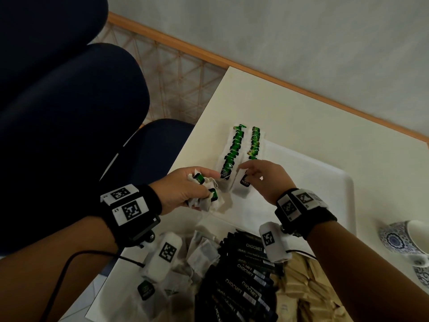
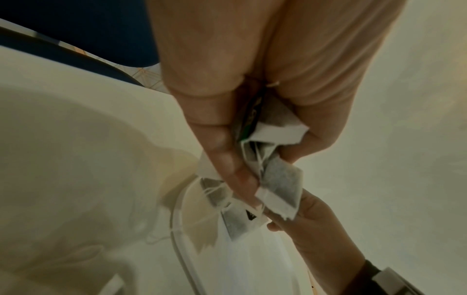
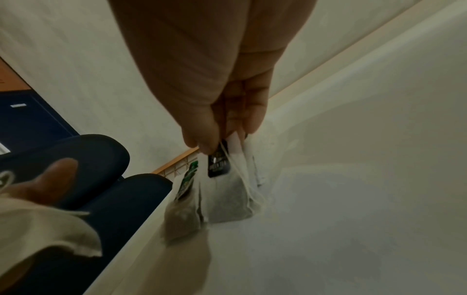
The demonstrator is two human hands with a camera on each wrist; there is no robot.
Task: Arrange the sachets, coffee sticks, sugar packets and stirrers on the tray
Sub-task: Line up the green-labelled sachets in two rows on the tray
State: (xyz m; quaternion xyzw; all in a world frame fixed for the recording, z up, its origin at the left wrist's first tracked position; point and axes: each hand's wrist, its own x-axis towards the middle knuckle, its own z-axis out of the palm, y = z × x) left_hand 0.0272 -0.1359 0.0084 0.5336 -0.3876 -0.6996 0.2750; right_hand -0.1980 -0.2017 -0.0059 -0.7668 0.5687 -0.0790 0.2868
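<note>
Two rows of green-tagged tea sachets point(image 1: 234, 149) lie along the far left side of the white tray point(image 1: 329, 182). My left hand point(image 1: 185, 189) grips a bunch of tea sachets point(image 2: 280, 183) just left of the rows. My right hand point(image 1: 260, 175) pinches one tea sachet point(image 3: 227, 197) by its top and dark tag at the near end of the right row point(image 1: 255, 142), its lower end touching the tray. Black coffee sticks point(image 1: 246, 273) and tan sugar packets point(image 1: 306, 289) lie on the near part. No stirrers show.
Loose tea sachets point(image 1: 197, 254) are heaped on the table point(image 1: 301, 108) near the tray's left corner. A blue-patterned cup point(image 1: 404, 240) stands at the right edge. Dark blue chairs point(image 1: 69, 112) stand left of the table, with a wall behind.
</note>
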